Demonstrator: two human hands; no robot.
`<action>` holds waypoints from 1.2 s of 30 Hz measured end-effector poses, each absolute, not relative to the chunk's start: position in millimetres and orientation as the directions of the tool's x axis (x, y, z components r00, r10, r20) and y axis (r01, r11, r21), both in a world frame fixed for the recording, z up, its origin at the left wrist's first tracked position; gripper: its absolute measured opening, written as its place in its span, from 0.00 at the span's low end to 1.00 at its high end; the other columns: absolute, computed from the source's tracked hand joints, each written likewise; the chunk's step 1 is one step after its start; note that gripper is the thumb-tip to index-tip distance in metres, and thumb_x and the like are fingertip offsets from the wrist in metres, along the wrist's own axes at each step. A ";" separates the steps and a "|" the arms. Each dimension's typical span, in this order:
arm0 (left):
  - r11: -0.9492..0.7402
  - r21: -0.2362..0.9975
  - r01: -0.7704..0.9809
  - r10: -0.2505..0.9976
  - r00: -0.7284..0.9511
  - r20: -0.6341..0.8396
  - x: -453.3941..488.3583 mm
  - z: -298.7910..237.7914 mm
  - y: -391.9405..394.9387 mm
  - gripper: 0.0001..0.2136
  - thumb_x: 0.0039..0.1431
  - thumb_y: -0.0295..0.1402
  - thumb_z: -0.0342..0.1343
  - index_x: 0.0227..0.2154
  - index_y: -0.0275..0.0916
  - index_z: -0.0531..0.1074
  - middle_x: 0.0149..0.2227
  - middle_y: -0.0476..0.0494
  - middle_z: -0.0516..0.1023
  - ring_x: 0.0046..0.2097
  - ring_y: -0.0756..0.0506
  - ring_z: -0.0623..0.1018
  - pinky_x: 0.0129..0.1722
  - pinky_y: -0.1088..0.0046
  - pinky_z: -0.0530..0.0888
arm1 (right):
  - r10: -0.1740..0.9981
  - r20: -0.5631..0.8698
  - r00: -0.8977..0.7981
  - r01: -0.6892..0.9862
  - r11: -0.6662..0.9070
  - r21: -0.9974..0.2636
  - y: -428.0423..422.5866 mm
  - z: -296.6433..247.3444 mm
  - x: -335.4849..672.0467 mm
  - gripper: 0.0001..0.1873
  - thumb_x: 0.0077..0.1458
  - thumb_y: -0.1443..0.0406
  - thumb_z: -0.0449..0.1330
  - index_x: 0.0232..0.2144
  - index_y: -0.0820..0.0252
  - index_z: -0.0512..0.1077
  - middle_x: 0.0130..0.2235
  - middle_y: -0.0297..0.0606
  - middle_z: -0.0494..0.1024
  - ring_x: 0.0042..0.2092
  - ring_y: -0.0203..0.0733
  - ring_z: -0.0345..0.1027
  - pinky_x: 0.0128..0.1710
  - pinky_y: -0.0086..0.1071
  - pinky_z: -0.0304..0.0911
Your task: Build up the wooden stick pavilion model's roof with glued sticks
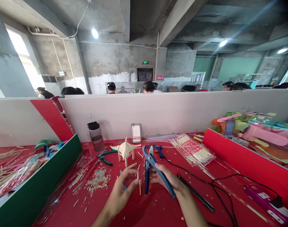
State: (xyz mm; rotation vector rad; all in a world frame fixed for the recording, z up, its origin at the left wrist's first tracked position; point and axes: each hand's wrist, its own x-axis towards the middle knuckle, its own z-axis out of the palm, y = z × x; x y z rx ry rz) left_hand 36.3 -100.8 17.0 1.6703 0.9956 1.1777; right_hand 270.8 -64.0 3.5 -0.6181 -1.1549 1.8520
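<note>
My left hand point(124, 186) pinches a short thin wooden stick point(137, 175) upright between thumb and fingertips. Just right of it, another stick point(140, 188) shows near the cutter. In my right hand point(173, 180) is a blue-handled hand cutter point(147, 157) with its jaws pointing away from me and its handles spread apart. Some of the right fingers are hidden behind the handles. Beyond both hands stands a small pavilion-like model point(126, 149) built of sticks. A blue object point(122, 177) is partly covered by my left hand.
Teal-handled pliers point(107, 157) lie beside a pile of stick cuttings point(99, 180). A bottle point(96, 137) and a phone point(136, 133) stand at the back panel. Bagged sticks point(193, 149), a glue gun point(160, 151), a black rod-like tool point(196, 193) and a purple power strip point(268, 203) lie right.
</note>
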 end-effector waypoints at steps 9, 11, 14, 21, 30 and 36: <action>-0.192 0.977 -0.094 0.953 0.220 0.209 42.6 23.6 -97.7 0.14 0.58 0.43 0.65 0.41 0.38 0.77 0.44 0.38 0.83 0.47 0.38 0.81 0.50 0.65 0.76 | 0.769 0.012 -0.639 -0.166 -0.123 -0.978 -80.0 15.1 252.0 0.28 0.59 0.47 0.60 0.52 0.61 0.75 0.43 0.44 0.81 0.44 0.50 0.76 0.46 0.44 0.69; -0.192 0.977 -0.090 0.958 0.199 0.206 43.0 21.8 -97.0 0.15 0.58 0.43 0.65 0.40 0.37 0.77 0.42 0.38 0.84 0.45 0.38 0.82 0.49 0.65 0.76 | 0.783 0.000 -0.621 -0.156 -0.124 -0.980 -81.2 16.5 248.3 0.29 0.58 0.46 0.60 0.51 0.62 0.75 0.42 0.44 0.80 0.43 0.49 0.76 0.44 0.43 0.69; -0.191 0.977 -0.096 0.963 0.174 0.205 42.4 20.4 -95.5 0.15 0.57 0.43 0.66 0.39 0.37 0.78 0.41 0.38 0.84 0.45 0.39 0.82 0.49 0.65 0.76 | 0.802 -0.029 -0.597 -0.140 -0.140 -0.980 -82.6 18.9 244.4 0.30 0.56 0.44 0.61 0.50 0.62 0.75 0.42 0.44 0.80 0.42 0.48 0.75 0.41 0.41 0.70; -0.162 0.978 -0.131 0.986 0.014 0.165 24.8 23.1 -86.1 0.16 0.51 0.43 0.70 0.38 0.37 0.81 0.41 0.39 0.85 0.47 0.39 0.81 0.50 0.68 0.75 | 0.809 -0.040 -0.586 -0.131 -0.144 -0.981 -82.5 20.7 246.7 0.30 0.56 0.43 0.61 0.46 0.63 0.75 0.40 0.44 0.80 0.41 0.48 0.76 0.42 0.41 0.69; -0.227 0.933 -0.278 0.946 -0.292 0.143 -31.9 39.8 -66.5 0.21 0.45 0.45 0.73 0.39 0.38 0.81 0.43 0.41 0.84 0.48 0.40 0.80 0.52 0.68 0.75 | 0.793 -0.056 -0.607 -0.133 -0.171 -0.976 -83.1 21.6 255.0 0.30 0.56 0.44 0.61 0.44 0.65 0.76 0.42 0.48 0.81 0.41 0.50 0.77 0.41 0.41 0.70; -0.182 0.949 -0.259 0.980 0.034 0.198 -26.1 41.0 -78.7 0.13 0.55 0.40 0.68 0.40 0.40 0.80 0.44 0.41 0.84 0.52 0.39 0.80 0.59 0.63 0.70 | 0.698 -0.029 -0.716 -0.248 -0.293 -0.924 -86.9 19.7 257.1 0.31 0.58 0.44 0.57 0.45 0.67 0.78 0.39 0.51 0.83 0.39 0.53 0.78 0.44 0.46 0.70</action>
